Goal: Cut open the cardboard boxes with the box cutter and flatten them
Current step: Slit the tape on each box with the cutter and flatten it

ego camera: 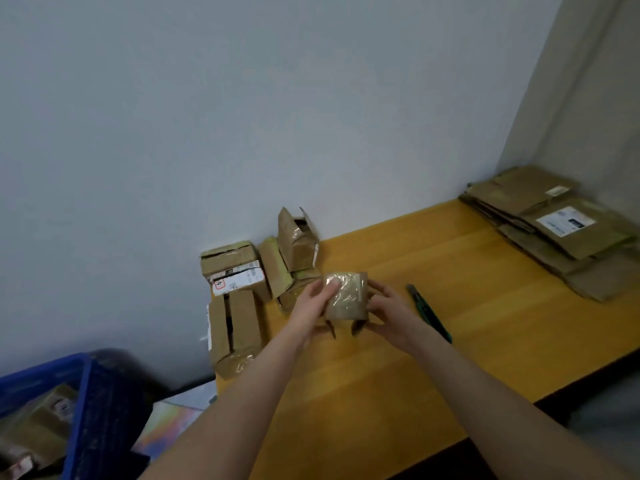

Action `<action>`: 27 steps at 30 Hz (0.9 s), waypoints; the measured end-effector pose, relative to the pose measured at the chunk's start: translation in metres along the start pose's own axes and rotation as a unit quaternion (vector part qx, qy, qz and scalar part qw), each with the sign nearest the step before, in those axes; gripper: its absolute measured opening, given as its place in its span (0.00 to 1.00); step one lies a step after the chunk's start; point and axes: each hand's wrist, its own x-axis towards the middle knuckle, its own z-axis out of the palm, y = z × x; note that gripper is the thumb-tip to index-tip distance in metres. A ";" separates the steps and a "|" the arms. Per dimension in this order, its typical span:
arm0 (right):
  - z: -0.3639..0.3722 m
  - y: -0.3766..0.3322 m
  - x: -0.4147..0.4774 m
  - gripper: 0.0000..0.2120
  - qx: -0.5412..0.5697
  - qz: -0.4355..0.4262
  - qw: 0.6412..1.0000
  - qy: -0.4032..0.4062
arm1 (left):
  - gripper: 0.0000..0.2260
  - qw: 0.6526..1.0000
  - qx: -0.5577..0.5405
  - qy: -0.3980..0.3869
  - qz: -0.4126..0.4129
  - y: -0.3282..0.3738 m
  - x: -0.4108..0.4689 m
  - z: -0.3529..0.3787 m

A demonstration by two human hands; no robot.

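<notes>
A small taped cardboard box (346, 296) is held just above the yellow table (450, 306), its lower flaps hanging loose. My left hand (313, 306) grips its left side, thumb on the taped face. My right hand (389, 311) grips its right side and lower corner. The green box cutter (429, 311) lies on the table just right of my right hand, untouched.
Several unflattened boxes (239, 296) cluster at the table's left end by the wall. A stack of flattened cardboard (554, 230) lies at the far right corner. A blue crate (79, 410) holding more boxes stands on the floor at lower left.
</notes>
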 end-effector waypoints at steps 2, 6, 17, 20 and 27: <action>-0.009 -0.005 -0.003 0.11 0.044 0.026 0.999 -0.001 | 0.25 0.998 0.047 0.012 0.034 0.001 0.002 0.007; -0.023 -0.011 0.000 0.17 0.070 0.057 0.995 0.035 | 0.19 0.994 0.068 -0.023 0.078 0.002 -0.001 0.024; -0.048 -0.011 0.018 0.18 0.090 0.073 0.993 0.002 | 0.25 0.998 0.062 -0.003 -0.008 0.004 0.009 0.050; -0.056 -0.001 0.029 0.29 0.024 0.023 0.999 0.007 | 0.27 0.984 0.163 -0.033 -0.061 0.001 0.018 0.044; -0.065 0.027 0.045 0.24 -0.051 0.095 0.992 0.071 | 0.23 0.965 0.243 -0.067 -0.078 -0.029 0.056 0.028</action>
